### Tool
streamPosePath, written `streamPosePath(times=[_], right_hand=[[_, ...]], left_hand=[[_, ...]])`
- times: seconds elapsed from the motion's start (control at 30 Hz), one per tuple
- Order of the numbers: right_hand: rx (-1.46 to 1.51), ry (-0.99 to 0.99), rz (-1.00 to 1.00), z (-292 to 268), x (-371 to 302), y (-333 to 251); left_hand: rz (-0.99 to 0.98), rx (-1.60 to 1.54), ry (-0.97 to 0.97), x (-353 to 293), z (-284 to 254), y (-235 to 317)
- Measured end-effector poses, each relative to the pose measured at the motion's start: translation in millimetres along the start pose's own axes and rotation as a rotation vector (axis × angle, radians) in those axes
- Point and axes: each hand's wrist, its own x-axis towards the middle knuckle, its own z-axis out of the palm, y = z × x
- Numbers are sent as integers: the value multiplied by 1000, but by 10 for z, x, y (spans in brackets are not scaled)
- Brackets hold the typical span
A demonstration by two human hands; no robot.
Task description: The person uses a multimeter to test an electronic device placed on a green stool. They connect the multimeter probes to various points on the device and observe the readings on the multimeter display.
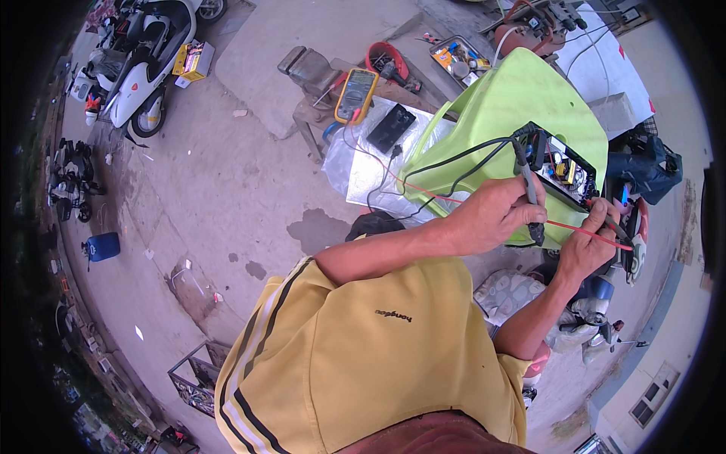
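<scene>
My left hand [503,216] has its fingers closed around a dark grey pen-shaped tool [528,180], held roughly upright at the near edge of an opened black electronic case [543,147]. Inside the case, circuit parts [563,168] show, a yellow one among them. My right hand [588,246] pinches a test probe at the case's near right corner; its tip is too small to make out. A red test lead [578,228] passes under my left hand to the right hand. The case rests on a lime-green plastic chair [491,102], with black cables [454,160] leading left from it.
Left of the chair, a yellow multimeter [356,96] stands by a bench vise [310,69]. Near it lie a black cover [391,128] on silvery sheeting [370,178], a red bucket [386,62] and a parts tray [460,60]. A white scooter [147,72] is parked far left.
</scene>
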Motion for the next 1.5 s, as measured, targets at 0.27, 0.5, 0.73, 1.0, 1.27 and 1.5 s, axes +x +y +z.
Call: streamPosePath(times=[0.27,0.5,0.73,1.0,1.27,1.5], right_hand=[[379,105,198,22,-122,47],[303,145,181,-23,-173,163],[432,79,160,-143,-281,24],[402,-213,-89,-334,-542,-219],[303,-238,-114,-278,-634,-201],[413,-80,-48,-217,-740,-230]], left_hand=[[8,-117,8,-34,8,-85],[74,-108,22,-5,86,-57],[126,-116,57,-69,87,-31],[202,-70,114,-136,-43,178],[292,-47,138,-179,-100,230],[313,-73,135,-224,-64,197]])
